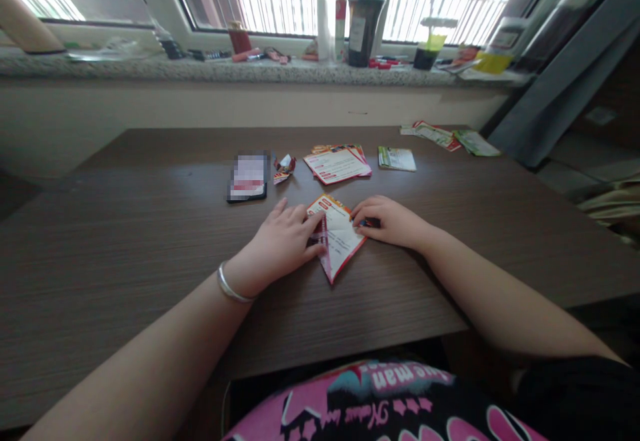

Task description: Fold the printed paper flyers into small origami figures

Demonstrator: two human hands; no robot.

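A printed sheet of paper (343, 233), white with red and orange edges, lies partly folded on the table, a pointed corner toward me. My left hand (280, 237) is at its left side, with index finger and thumb on a folded pinkish flap and the other fingers spread over the table. At the right corner, my right hand (393, 221) has its fingers curled round the paper's edge, thumb below. Part of the edge under the right fingertips is hidden. A small crumpled paper piece (285, 169) sits beyond my left hand.
Farther back lie a stack of printed sheets (336, 164), a smaller card stack (397, 159) and a phone-like dark slab (249, 177) with a blurred face. More leaflets (435, 135) rest at the far right edge. Bottles and a dark cup (364, 31) stand on the windowsill (280, 74).
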